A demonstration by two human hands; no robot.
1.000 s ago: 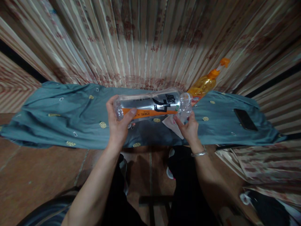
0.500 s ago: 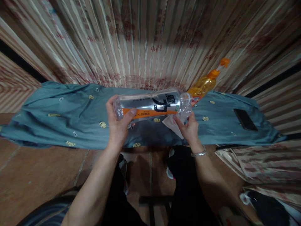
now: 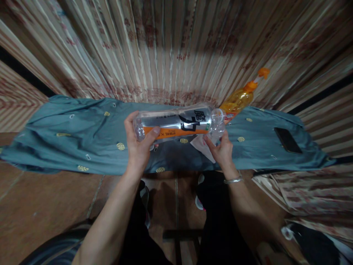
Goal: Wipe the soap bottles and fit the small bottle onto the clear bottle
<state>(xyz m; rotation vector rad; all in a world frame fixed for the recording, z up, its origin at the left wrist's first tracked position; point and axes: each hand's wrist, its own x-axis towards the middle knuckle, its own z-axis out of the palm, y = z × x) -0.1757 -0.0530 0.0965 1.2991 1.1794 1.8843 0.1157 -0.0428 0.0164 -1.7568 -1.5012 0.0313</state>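
A clear plastic bottle (image 3: 173, 118) with a silver and orange label lies sideways between my hands, held above the cloth. My left hand (image 3: 139, 145) is closed around its base end, thumb over the label. At the neck end, my right hand (image 3: 222, 149) grips the bottle from below, with a bracelet at the wrist. Just behind the neck stands an orange spray bottle (image 3: 238, 101) with an orange trigger head, its lower part hidden. A white tissue or cloth (image 3: 202, 148) lies under the bottle beside my right hand.
The narrow table is covered with a blue-green patterned cloth (image 3: 91, 132). A dark phone (image 3: 288, 140) lies toward its right end. Pleated curtains (image 3: 171, 51) rise right behind the table. A dark bag-like thing (image 3: 314, 243) is on the floor at lower right.
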